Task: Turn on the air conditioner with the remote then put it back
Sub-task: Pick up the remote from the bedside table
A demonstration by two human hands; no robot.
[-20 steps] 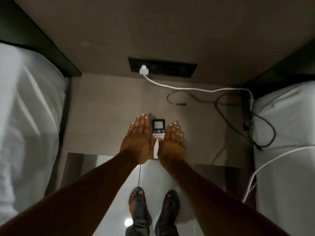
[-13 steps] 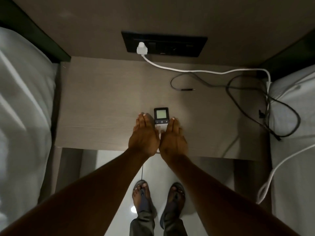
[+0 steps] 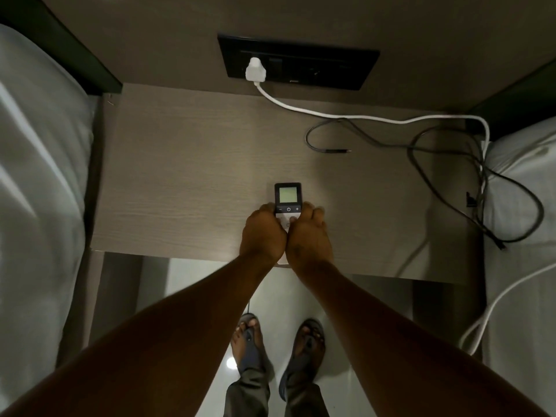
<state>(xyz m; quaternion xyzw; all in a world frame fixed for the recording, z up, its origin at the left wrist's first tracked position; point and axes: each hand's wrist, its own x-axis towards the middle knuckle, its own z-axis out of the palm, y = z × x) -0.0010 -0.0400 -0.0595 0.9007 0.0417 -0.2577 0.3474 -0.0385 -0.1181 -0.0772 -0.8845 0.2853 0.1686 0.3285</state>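
Note:
The air conditioner remote point(image 3: 288, 197) lies near the front edge of the wooden bedside table point(image 3: 186, 176), its dark top end with a lit screen pointing away from me. My left hand point(image 3: 262, 233) curls around its left side and my right hand point(image 3: 308, 236) around its right side. Both hands cover the white lower half, and my right thumb rests on its buttons. The air conditioner itself is out of view.
A black socket panel point(image 3: 316, 67) on the wall holds a white plug point(image 3: 254, 69) whose white cable point(image 3: 361, 117) runs right. Dark cables point(image 3: 451, 188) loop over the table's right side. White bedding lies left point(image 3: 39, 176) and right point(image 3: 523, 182). My feet point(image 3: 276, 344) stand below.
My hands went from flat and open beside the remote to curled around it from both sides. The view moved closer to the table.

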